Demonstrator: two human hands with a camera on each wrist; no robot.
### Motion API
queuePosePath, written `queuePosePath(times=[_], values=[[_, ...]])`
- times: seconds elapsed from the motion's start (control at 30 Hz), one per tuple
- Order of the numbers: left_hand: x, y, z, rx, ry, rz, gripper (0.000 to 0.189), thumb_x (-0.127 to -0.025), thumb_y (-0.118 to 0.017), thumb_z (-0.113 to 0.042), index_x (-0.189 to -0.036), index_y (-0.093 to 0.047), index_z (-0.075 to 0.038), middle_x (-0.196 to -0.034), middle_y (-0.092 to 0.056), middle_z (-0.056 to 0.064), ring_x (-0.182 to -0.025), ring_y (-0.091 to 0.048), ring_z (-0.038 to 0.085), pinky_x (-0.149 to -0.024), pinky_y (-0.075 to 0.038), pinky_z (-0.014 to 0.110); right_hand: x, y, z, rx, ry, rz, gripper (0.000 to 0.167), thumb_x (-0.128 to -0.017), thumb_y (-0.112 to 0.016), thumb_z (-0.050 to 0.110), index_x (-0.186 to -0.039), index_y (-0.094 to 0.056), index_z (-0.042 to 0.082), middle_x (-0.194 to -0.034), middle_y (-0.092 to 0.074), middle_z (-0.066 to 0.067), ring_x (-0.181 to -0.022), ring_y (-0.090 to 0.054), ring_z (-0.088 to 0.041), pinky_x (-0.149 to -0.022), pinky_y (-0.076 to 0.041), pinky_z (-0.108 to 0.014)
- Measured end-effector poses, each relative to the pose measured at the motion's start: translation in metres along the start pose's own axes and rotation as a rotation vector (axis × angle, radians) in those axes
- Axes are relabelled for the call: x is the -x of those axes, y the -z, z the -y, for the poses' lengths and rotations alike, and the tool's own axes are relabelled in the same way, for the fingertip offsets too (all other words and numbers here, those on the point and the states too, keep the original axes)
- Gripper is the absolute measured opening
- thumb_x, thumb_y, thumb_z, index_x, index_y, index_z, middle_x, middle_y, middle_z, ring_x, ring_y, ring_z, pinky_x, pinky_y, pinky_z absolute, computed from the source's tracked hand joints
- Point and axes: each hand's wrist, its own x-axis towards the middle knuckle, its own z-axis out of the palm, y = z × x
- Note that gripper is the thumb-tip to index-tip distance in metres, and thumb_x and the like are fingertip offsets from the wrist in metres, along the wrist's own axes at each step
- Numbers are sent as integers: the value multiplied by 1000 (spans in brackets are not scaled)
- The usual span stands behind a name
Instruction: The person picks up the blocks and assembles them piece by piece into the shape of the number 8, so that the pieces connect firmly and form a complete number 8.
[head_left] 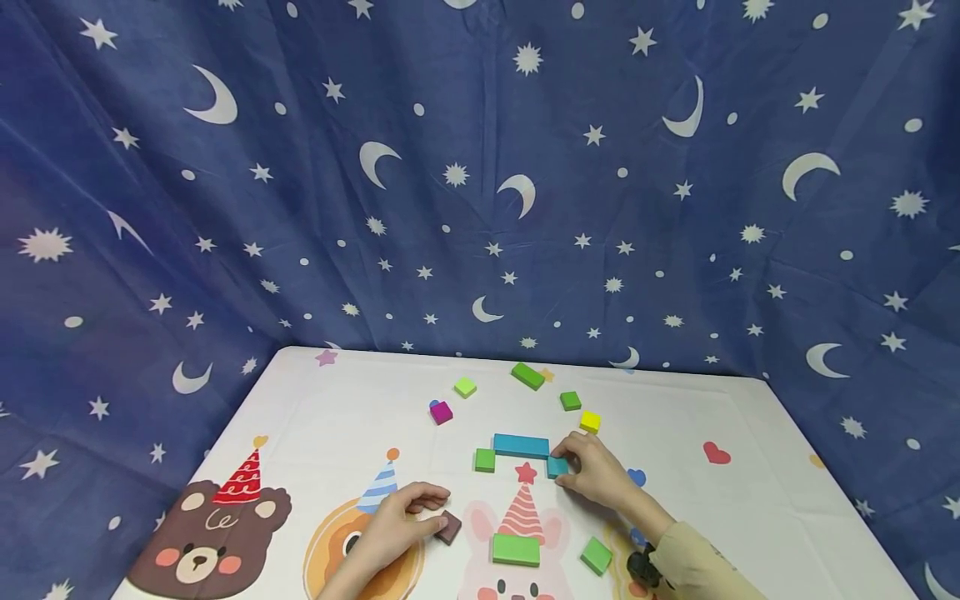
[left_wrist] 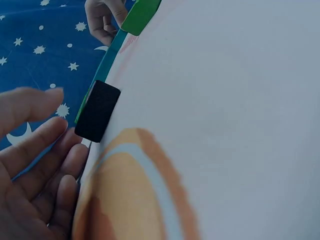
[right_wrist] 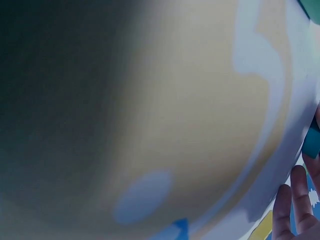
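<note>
On the white cloth, my right hand (head_left: 596, 475) pinches a small blue block (head_left: 557, 467) between thumb and fingers. That block sits at the right end of a long blue block (head_left: 521, 447); a green cube (head_left: 485, 460) stands by the other end. In the right wrist view, the small blue block (right_wrist: 312, 142) shows only at the edge, held by the fingertips. My left hand (head_left: 401, 525) hovers beside a dark brown block (head_left: 448, 527), fingers loosely bent. The left wrist view shows the dark block (left_wrist: 98, 111) just past the fingertips, with nothing gripped.
Nearer me lie a green rectangular block (head_left: 516, 551) and another green block (head_left: 597, 556). Farther back are a purple cube (head_left: 441, 412), a light green block (head_left: 465, 387), a long green block (head_left: 528, 376), a green cube (head_left: 570, 401) and a yellow cube (head_left: 590, 422). A starry blue curtain (head_left: 480, 208) hangs behind.
</note>
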Motion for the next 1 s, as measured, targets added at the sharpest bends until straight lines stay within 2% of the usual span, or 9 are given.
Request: queuePosePath(times=[0.43,0.63,0.77,1.0], values=[[5,-1,8,18,-61,73,39,-78,-77,-18,-116,-66,-14,-116,-66,5,-105,-58,16,-90,-41,21,1,0,-2,-1,1,-9,28,-69,-84,11,-91,-69,19,-83,-56,10,-84,-43,-9,-73,-39,-26],[5,1,9,-15,-124,112,41,-74,-78,-12,-113,-68,-15,-114,-66,4,-107,-54,9,-94,-38,19,1,0,-1,-5,-4,-5,28,-69,-83,11,-91,-69,19,-84,-57,11,-84,-44,-9,-74,-40,-27],[6,1,10,-41,-161,113,42,-72,-77,-9,-112,-68,-17,-112,-66,3,-106,-52,8,-94,-38,20,1,0,-1,-5,-3,-3,28,-69,-83,11,-91,-69,19,-84,-57,11,-84,-44,-10,-74,-40,-27],[7,0,8,-71,-156,91,40,-73,-75,-6,-110,-69,-19,-112,-66,0,-105,-53,11,-93,-39,21,2,0,0,-14,11,-3,28,-69,-84,11,-92,-70,17,-84,-58,10,-83,-45,-10,-74,-39,-26]])
